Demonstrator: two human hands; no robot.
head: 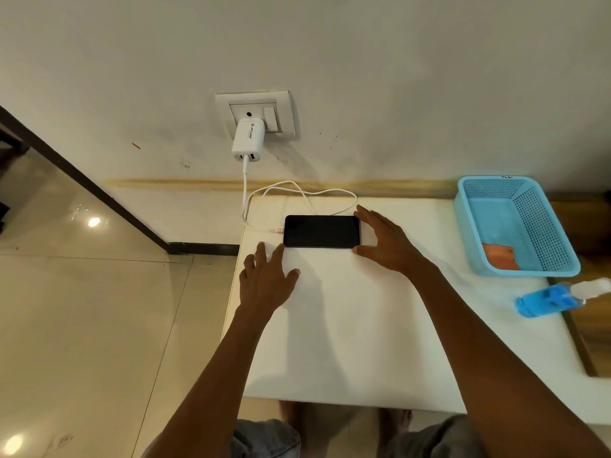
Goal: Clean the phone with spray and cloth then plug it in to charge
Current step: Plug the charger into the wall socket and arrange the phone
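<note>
Flat black glass-fronted phone point(321, 231) lies screen-up on white desk point(347, 325), near wall. White charging cable point(245, 193) runs from white wall adapter point(248, 140) to phone's left end; plug appears seated, so charging step looks done.

Orange cloth point(501, 256) in blue perforated plastic basket point(542, 226), blue spray bottle point(555, 299) on its side, well apart.

Left hand point(266, 282) released, fingers spread on desk just beside phone. Right hand point(385, 238) released, fingers at phone's right end.

Screen dark; charging unconfirmed. Bottle nozzle blurred.
</note>
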